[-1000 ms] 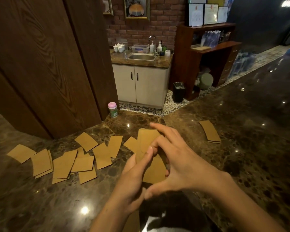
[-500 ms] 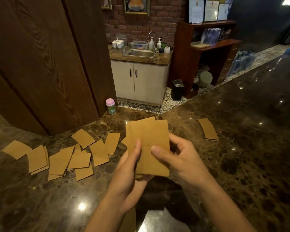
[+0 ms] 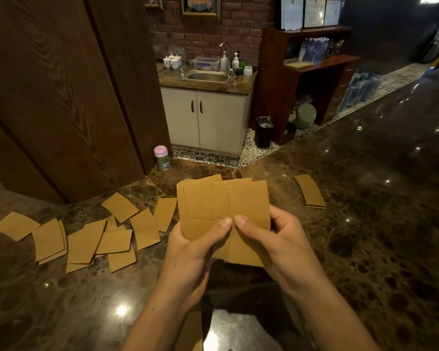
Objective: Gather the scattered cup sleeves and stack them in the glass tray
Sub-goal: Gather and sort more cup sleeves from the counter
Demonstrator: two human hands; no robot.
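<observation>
I hold a fanned bunch of flat brown cardboard cup sleeves [image 3: 223, 201] upright over the dark marble counter [image 3: 365, 224]. My left hand [image 3: 193, 252] grips its left part and my right hand [image 3: 276, 244] its right part, the thumbs meeting on the front. Several loose sleeves [image 3: 91, 236] lie scattered and overlapping on the counter to the left. A small stack of sleeves [image 3: 309, 190] lies to the right. The glass tray [image 3: 238, 330] sits below my wrists at the front edge, mostly hidden, with a sleeve [image 3: 192, 330] beside its left wall.
A small jar with a pink lid [image 3: 161, 157] stands at the counter's far edge beside a dark wooden panel [image 3: 61, 97]. Beyond the counter are a sink cabinet [image 3: 208, 117], a black bin [image 3: 264, 131] and wooden shelves [image 3: 314, 72].
The bunch of sleeves has been raised from flat under my hands to upright and fanned out, with both thumbs now on its front.
</observation>
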